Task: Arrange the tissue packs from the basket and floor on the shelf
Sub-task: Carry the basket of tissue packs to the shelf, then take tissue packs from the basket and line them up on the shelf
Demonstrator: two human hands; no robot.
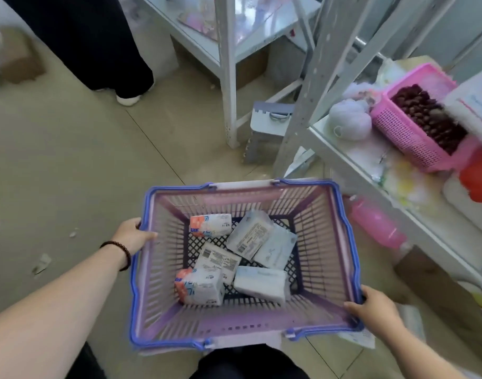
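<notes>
I hold the basket [245, 321] with both my hands. My left hand [133, 236] grips the left rim, with my thumb curled over the blue edge and my fingers under it where I cannot see them. My right hand [376, 310] grips the near right corner the same way, thumb on top. Between my two hands, down in the bottom of the basket, lie the tissue packs [250, 236]. I count about six, all lying loose and tipped this way and that. Two have an orange end, and one of those [200, 287] is nearest my left hand. A white one [261, 283] lies closer to my right hand. Past my right hand, up and to the side, is the shelf [343, 157]. A pink crate [414, 132] sits on it, with a pale net bag [349, 119] just beside that.
</notes>
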